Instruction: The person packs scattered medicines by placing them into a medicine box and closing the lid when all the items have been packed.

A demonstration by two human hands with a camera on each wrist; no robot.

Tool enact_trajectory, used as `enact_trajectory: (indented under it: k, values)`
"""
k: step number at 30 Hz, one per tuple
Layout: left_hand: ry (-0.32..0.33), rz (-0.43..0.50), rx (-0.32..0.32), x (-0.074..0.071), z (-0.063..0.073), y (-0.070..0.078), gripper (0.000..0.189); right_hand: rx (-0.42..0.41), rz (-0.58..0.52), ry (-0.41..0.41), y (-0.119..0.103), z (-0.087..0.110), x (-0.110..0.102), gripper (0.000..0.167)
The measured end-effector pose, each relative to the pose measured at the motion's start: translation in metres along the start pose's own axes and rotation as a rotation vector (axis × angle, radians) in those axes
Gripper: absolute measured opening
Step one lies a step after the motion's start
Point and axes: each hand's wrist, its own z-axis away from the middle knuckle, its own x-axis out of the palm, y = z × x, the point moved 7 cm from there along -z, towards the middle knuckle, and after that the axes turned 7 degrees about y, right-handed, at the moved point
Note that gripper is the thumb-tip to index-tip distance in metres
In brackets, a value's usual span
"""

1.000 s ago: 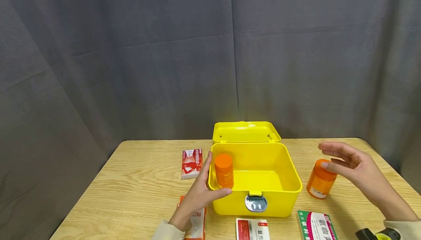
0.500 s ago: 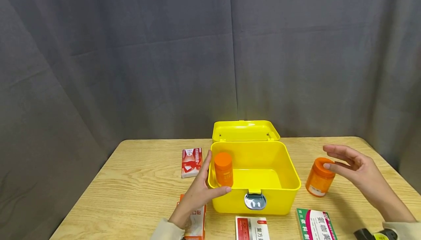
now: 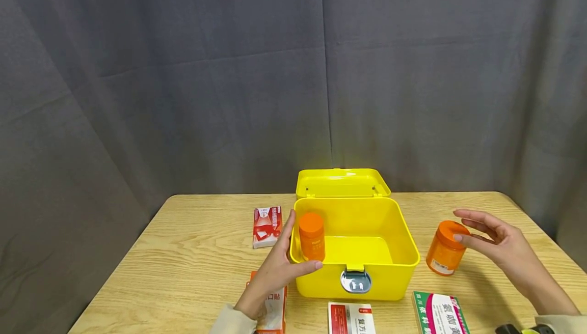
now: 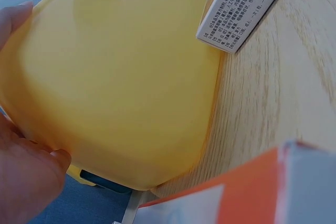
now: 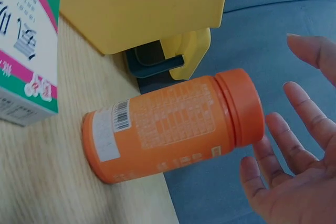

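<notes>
My left hand [image 3: 279, 268] rests against the near left corner of a yellow storage box [image 3: 362, 285], fingers fairly straight along its left wall and thumb at the front rim. The left wrist view shows a thumb and a finger at the edges of the box's side wall [image 4: 121, 82]. Inside, in the left corner, stands an orange bottle [image 3: 312, 242]. To the right of the box another orange bottle [image 3: 445, 252] stands upright on the table. Beside its cap is my right hand [image 3: 504, 242], fingers spread loosely, holding nothing; the right wrist view shows the hand [image 5: 294, 182] around the cap's end.
The box's lid [image 3: 344, 184] is tipped back. A red and white medicine box [image 3: 268, 227] lies behind left; an orange and white one [image 3: 274, 311] is near my left wrist. In front are a red and white box [image 3: 352, 318] and a green and white one [image 3: 440, 313].
My right hand has shifted slightly to the right and lower beside the bottle. My left hand stays at the yellow box, and the bottles stay where they were.
</notes>
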Motion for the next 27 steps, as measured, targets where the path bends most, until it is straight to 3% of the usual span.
enact_trajectory:
  k: [27]
  values:
    - [-0.002,0.024,-0.016,0.0,0.0,-0.001,0.108,0.096,0.003,-0.005,0.024,0.007,0.005,0.044]
